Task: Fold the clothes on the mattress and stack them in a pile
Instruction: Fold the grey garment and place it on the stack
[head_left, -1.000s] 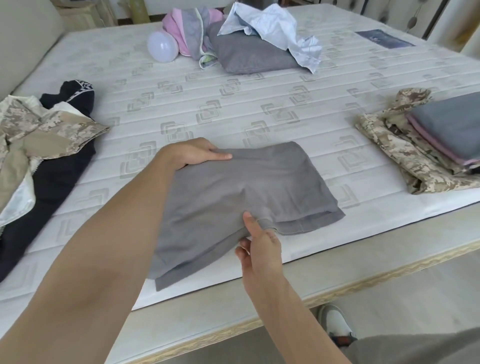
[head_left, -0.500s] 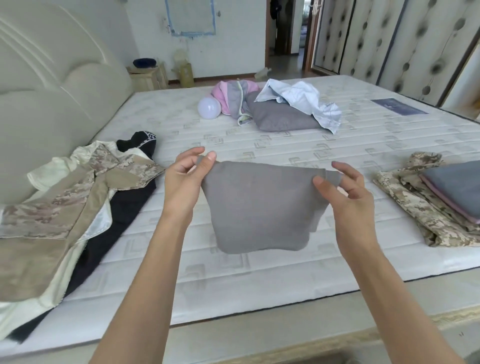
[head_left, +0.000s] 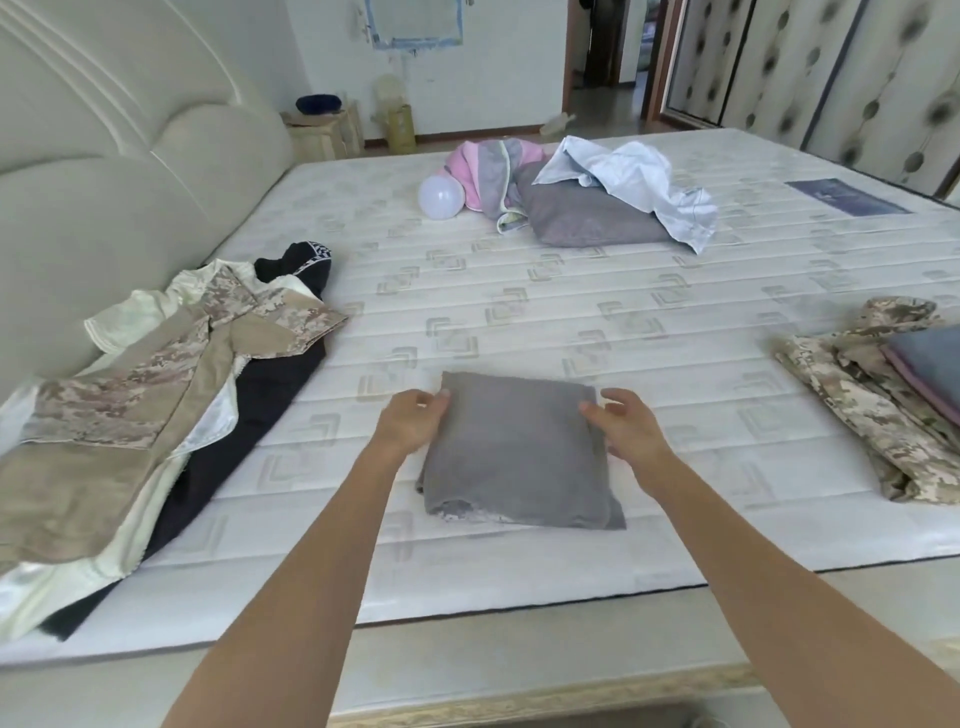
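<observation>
Nearest the viewer, two bare forearms reach out over the pale bed frame (head_left: 519, 670) toward the mattress (head_left: 571, 322); just past the mattress's near edge lies the folded grey garment (head_left: 514, 452), flat on the quilted surface in a rough rectangle, its lower left corner a little ruffled; the left hand (head_left: 413, 421) rests at the garment's left edge with fingertips touching the upper left corner, fingers relaxed and not curled round the cloth; the right hand (head_left: 626, 423) sits at the right edge, fingers loosely spread and touching the upper right corner, likewise released rather than grasping; to the left, well apart from the grey piece, an unfolded heap lies spread along the mattress, a tan camouflage jacket (head_left: 145, 395) on top of a white garment (head_left: 208, 436) and a black garment (head_left: 260, 400) that runs down toward the near edge; to the right, near the frame's edge, the stack of folded clothes (head_left: 893, 400) shows a camouflage piece at the bottom with a pink layer and a grey layer above it; farther back in the middle of the mattress sits a white balloon (head_left: 441, 196) just beside a crumpled pile (head_left: 582, 192) of pink, grey and pale blue cloth; a dark label (head_left: 847, 196) lies on the far right of the mattress; the padded headboard (head_left: 114, 156) rises on the left, and beyond it stands a small bedside cabinet (head_left: 324, 132) against the far wall.
</observation>
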